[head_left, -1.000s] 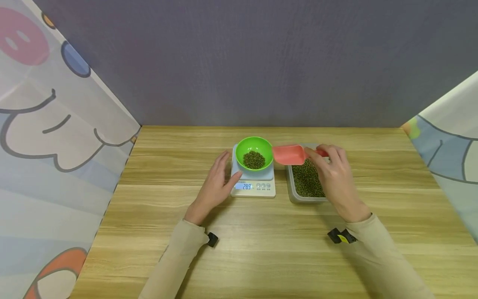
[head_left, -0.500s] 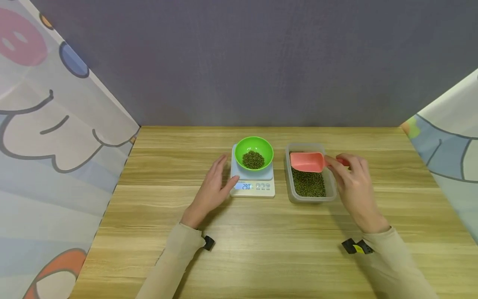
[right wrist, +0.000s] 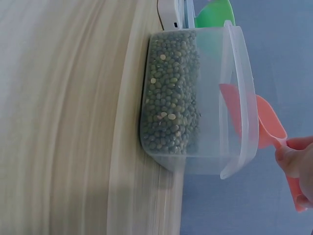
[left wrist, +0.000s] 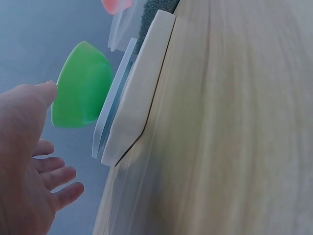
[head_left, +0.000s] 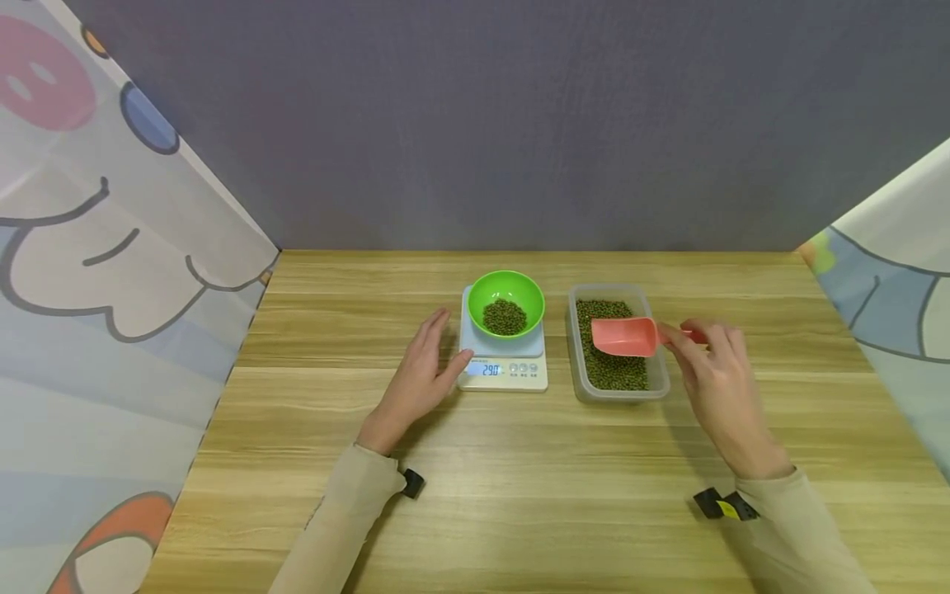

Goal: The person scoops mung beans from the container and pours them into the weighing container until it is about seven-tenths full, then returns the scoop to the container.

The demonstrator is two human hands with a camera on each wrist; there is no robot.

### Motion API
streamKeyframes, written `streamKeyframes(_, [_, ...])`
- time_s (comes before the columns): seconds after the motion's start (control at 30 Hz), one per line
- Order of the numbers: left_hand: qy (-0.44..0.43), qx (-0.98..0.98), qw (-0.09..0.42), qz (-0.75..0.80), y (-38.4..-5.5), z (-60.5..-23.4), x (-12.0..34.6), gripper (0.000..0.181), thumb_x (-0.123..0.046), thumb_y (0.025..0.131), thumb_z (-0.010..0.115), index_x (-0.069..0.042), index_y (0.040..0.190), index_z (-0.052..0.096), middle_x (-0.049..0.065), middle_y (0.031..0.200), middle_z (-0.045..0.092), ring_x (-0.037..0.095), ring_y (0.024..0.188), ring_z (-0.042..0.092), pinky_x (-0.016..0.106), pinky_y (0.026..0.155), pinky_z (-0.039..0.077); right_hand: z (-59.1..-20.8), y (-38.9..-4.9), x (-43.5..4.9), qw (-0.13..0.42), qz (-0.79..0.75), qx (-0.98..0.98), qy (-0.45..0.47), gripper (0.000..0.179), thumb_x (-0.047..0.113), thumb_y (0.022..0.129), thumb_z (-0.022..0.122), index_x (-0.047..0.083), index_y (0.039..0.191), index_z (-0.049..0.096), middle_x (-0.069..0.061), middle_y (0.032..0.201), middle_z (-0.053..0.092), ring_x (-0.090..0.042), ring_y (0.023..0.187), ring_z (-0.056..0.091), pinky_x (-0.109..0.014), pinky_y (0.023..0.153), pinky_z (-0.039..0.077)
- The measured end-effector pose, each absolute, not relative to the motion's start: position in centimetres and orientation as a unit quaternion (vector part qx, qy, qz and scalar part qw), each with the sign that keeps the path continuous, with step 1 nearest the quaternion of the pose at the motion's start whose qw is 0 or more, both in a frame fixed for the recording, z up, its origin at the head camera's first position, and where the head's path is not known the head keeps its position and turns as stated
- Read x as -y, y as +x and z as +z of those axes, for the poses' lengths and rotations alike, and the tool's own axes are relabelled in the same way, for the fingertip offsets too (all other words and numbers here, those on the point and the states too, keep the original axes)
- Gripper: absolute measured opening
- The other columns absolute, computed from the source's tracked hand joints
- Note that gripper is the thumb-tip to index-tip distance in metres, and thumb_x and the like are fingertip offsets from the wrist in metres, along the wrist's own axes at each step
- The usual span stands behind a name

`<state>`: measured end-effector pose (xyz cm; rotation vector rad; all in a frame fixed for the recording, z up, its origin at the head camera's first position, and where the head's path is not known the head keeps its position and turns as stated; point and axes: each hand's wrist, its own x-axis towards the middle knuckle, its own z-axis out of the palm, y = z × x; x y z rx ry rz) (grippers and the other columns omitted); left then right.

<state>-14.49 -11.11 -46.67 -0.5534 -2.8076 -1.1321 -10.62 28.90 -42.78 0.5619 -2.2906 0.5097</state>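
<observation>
My right hand (head_left: 718, 379) pinches the handle of a pink scoop (head_left: 623, 337), whose bowl hangs over the clear plastic container (head_left: 662, 375). Mung beans (right wrist: 171, 98) fill the lower part of that container, and the scoop's tip dips below its rim in the right wrist view. To the left stands a white kitchen scale (head_left: 469, 381) with a green bowl (head_left: 481, 289) on its platform. A small heap of mung beans (head_left: 505, 317) lies in the bowl. My left hand (head_left: 416, 375) is beside the scale's left edge, fingers extended, thumb near the display, which reads 29.0.
The wooden table (head_left: 549, 503) meets a grey panel (head_left: 549, 124) behind the scale and container. Cartoon-printed sheets (head_left: 148, 272) border both sides. A strip of tabletop separates the scale from the container.
The scoop has moved right and toward me, from beside the green bowl to over the container. The display went from 28.9 to 29.0. My left hand has shifted slightly away from the bowl.
</observation>
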Motion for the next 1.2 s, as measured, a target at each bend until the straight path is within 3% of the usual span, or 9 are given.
streamKeyframes(0.17, [-0.178, 0.912, 0.032, -0.369, -14.4, -46.7, 11.2, 0.078, -0.046, 0.106, 0.052, 0.004, 0.160, 0.026, 0.023, 0.166, 0.027, 0.039, 0.153, 0.028, 0.055, 0.126, 0.024, -42.3, -9.8, -29.3, 0.315, 0.160, 0.907, 0.230, 0.041, -0.022, 0.081, 0.072, -0.001, 0.116, 0.073, -0.027, 0.107, 0.062, -0.047, 0.097, 0.053, -0.051, 0.081, 0.045])
streamKeyframes(0.37, [-0.172, 0.913, 0.027, -0.368, -14.2, -46.8, 11.2, 0.077, -0.045, 0.106, 0.053, 0.003, 0.160, 0.026, 0.022, 0.166, 0.028, 0.039, 0.153, 0.029, 0.055, 0.126, 0.025, -41.2, -9.3, -29.6, 0.276, 0.078, 0.918, 0.274, 0.058, -0.033, 0.072, 0.062, -0.002, 0.120, 0.070, -0.026, 0.108, 0.061, -0.047, 0.101, 0.056, -0.057, 0.089, 0.052])
streamKeyframes(0.53, [-0.173, 0.914, 0.026, -0.365, -14.3, -46.8, 11.2, 0.079, -0.048, 0.106, 0.053, 0.002, 0.160, 0.026, 0.022, 0.166, 0.027, 0.039, 0.153, 0.029, 0.056, 0.125, 0.025, -40.3, -9.0, -29.5, 0.250, 0.041, 0.921, 0.295, 0.059, -0.033, 0.071, 0.060, -0.003, 0.121, 0.068, -0.026, 0.112, 0.060, -0.046, 0.103, 0.057, -0.057, 0.086, 0.053])
streamKeyframes(0.83, [-0.174, 0.915, 0.025, -0.364, -14.4, -46.7, 11.2, 0.079, -0.050, 0.106, 0.051, 0.002, 0.161, 0.026, 0.021, 0.167, 0.026, 0.038, 0.154, 0.028, 0.054, 0.126, 0.024, -39.0, -8.8, -29.0, 0.249, -0.020, 0.915, 0.317, 0.040, -0.020, 0.083, 0.055, -0.007, 0.119, 0.067, -0.028, 0.116, 0.058, -0.046, 0.107, 0.056, -0.053, 0.075, 0.053])
streamKeyframes(1.2, [-0.170, 0.916, 0.018, -0.364, -14.4, -46.4, 11.0, 0.079, -0.050, 0.107, 0.049, 0.001, 0.161, 0.024, 0.021, 0.168, 0.025, 0.036, 0.155, 0.026, 0.054, 0.126, 0.023, -39.6, -9.0, -28.4, 0.228, -0.019, 0.921, 0.314, 0.041, -0.024, 0.078, 0.060, -0.006, 0.114, 0.070, -0.025, 0.111, 0.059, -0.044, 0.102, 0.056, -0.049, 0.077, 0.053])
